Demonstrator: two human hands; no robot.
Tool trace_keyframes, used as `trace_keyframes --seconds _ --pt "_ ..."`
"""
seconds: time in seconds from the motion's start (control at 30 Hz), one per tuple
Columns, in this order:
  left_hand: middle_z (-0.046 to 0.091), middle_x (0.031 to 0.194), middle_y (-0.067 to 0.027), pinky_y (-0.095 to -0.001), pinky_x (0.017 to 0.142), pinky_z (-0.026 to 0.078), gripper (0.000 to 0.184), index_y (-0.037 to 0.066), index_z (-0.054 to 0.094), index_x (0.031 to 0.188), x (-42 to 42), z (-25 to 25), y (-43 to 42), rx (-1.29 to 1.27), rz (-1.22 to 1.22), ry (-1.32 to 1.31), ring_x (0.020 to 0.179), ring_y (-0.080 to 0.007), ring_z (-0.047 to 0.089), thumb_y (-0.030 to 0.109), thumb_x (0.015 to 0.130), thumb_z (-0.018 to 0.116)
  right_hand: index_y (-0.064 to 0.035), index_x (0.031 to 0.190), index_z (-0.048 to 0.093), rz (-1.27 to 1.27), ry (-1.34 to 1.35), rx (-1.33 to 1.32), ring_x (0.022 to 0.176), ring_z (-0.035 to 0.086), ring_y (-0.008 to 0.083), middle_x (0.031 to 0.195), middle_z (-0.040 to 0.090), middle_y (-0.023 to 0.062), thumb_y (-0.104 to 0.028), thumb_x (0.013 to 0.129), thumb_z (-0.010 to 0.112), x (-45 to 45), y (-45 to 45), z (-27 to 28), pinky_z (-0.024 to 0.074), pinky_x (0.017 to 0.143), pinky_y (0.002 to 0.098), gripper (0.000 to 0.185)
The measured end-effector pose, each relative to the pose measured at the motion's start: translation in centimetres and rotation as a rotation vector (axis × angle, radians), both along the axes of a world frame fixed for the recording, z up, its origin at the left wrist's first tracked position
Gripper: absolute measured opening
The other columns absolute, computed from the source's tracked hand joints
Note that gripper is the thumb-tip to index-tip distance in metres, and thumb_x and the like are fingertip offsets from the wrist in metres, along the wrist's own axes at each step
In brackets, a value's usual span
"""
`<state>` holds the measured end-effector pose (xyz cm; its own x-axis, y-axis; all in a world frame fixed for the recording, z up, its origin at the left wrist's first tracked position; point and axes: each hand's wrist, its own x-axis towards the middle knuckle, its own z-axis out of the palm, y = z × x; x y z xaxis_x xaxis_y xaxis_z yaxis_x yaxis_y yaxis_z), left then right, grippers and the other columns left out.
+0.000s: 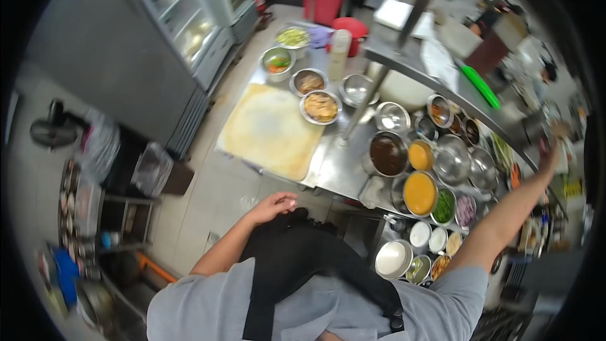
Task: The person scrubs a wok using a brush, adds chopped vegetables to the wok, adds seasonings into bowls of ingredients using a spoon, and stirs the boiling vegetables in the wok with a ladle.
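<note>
My left hand [278, 207] hangs in front of the black apron [287, 240], its fingers loosely bent and nothing seen in them. My right arm stretches far out to the right, and my right hand [552, 151] is up at the end of the metal shelf [454, 82], near a metal container [536, 127]. Its fingers are small and blurred, so I cannot make out a hold. Nearest to my left hand on the counter is a large pale cutting board [268, 129]. Bowls of sliced meat [320, 107] and cut vegetables [278, 62] stand along its far edge.
On the steel counter stand a pot of dark sauce [387, 154], orange-yellow liquid [420, 193], chopped greens [443, 206] and several metal bowls [452, 159]. A squeeze bottle [339, 50] is behind the board. A green-handled tool [481, 87] lies on the shelf. Refrigerators [120, 44] line the left.
</note>
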<state>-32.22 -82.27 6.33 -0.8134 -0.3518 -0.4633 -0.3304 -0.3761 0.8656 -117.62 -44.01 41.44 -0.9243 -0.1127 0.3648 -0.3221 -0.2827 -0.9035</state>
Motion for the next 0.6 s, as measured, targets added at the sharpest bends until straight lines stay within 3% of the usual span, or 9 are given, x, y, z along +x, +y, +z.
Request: trace_keyframes --seconds 0.07,0.17,0.23,0.3,0.4,0.43,0.47,0.53,0.6 --pt "0.064 0.117 -0.0098 -0.0304 0.09 0.049 0.046 0.003 0.052 0.134 0.1 -0.4 0.1 -0.008 0.08 -0.006 0.104 -0.0164 0.062 0.033 0.099 0.057 0.0069 0.13 0.048 -0.457 -0.122 0.027 0.098 0.068 0.0324 0.125 0.058 0.0192 -0.023 0.092 0.066 10.7 -4.2 1.0 0.0623 0.078 0.0365 0.052" --pt "0.067 0.108 -0.0088 -0.0309 0.087 0.051 0.042 0.001 0.057 0.126 -1.0 0.4 -1.6 -0.071 0.174 0.039 0.097 -0.0163 0.064 0.031 0.098 0.059 0.0085 0.101 0.065 -0.537 0.22 0.14 0.082 0.067 0.0254 0.102 0.069 0.0183 -0.03 0.1 0.049 28.6 -9.4 -1.8 0.0543 0.076 0.0317 0.042" --pt "0.067 0.103 -0.0084 -0.0323 0.085 0.053 0.039 -0.001 0.06 0.121 -2.2 -0.1 -5.2 -0.159 0.257 0.031 0.094 -0.0167 0.065 0.03 0.097 0.06 0.0038 0.088 0.065 0.073 0.219 0.023 0.073 0.061 0.0198 0.093 0.068 0.0176 -0.03 0.102 0.043 27.9 -4.2 -10.5 0.051 0.074 0.032 0.043" --pt "0.067 0.103 -0.0084 -0.0315 0.078 0.055 0.034 -0.001 0.063 0.114 -4.1 0.0 -10.2 -0.287 0.33 0.079 0.086 -0.0168 0.067 0.029 0.097 0.06 -0.002 0.085 0.065 0.384 0.146 0.13 0.065 0.059 0.0171 0.079 0.065 0.0123 -0.03 0.101 0.043 37.9 -9.3 -14.3 0.049 0.057 0.0259 0.039" --pt "0.067 0.095 -0.0074 -0.0303 0.069 0.055 0.028 0.0 0.064 0.107 -8.1 -1.6 -20.4 -0.347 0.466 0.05 0.077 -0.0165 0.067 0.024 0.098 0.057 0.0006 0.096 0.067 0.679 -0.37 0.746 0.063 0.062 0.013 0.083 0.067 0.0083 -0.027 0.097 0.049 47.2 -14.6 -19.6 0.0488 0.055 0.0245 0.033" --pt "0.068 0.09 -0.0068 -0.0295 0.062 0.055 0.027 -0.001 0.064 0.104 -9.7 -1.8 -23.9 -0.371 0.547 0.043 0.071 -0.016 0.068 0.024 0.097 0.056 -0.0006 0.097 0.067 0.729 -0.337 0.821 0.063 0.062 0.011 0.084 0.067 0.0062 -0.029 0.098 0.051 49.8 -15.6 -23.3 0.0484 0.055 0.0248 0.033" --pt "0.068 0.088 -0.0073 -0.0294 0.06 0.054 0.027 -0.001 0.064 0.103 -11.3 -2.2 -27.6 -0.413 0.619 0.011 0.071 -0.016 0.068 0.025 0.096 0.057 -0.0001 0.104 0.068 0.873 -0.357 1.13 0.071 0.068 0.0204 0.093 0.071 0.0113 -0.038 0.094 0.058 51.3 -15.5 -26.1 0.0537 0.064 0.0326 0.041" --pt "0.069 0.085 -0.0115 -0.0302 0.058 0.054 0.031 0.001 0.065 0.103 -14.3 -4.5 -35.5 -0.551 0.728 -0.121 0.067 -0.0187 0.069 0.031 0.092 0.06 0.0013 0.112 0.067 1.004 0.209 1.539 0.087 0.07 0.0339 0.101 0.071 0.0195 -0.048 0.087 0.065 55.4 -16.6 -28.2 0.0548 0.079 0.0407 0.055" --pt "0.069 0.084 -0.0152 -0.0327 0.057 0.055 0.037 -0.001 0.065 0.101 -16.6 -7.0 -43.7 -0.724 0.705 -0.27 0.065 -0.0219 0.07 0.034 0.091 0.06 0.0021 0.116 0.065 1.087 -0.005 1.662 0.1 0.065 0.0417 0.102 0.069 0.0245 -0.053 0.081 0.069 58.7 -19.8 -27.7 0.0513 0.09 0.0428 0.065"
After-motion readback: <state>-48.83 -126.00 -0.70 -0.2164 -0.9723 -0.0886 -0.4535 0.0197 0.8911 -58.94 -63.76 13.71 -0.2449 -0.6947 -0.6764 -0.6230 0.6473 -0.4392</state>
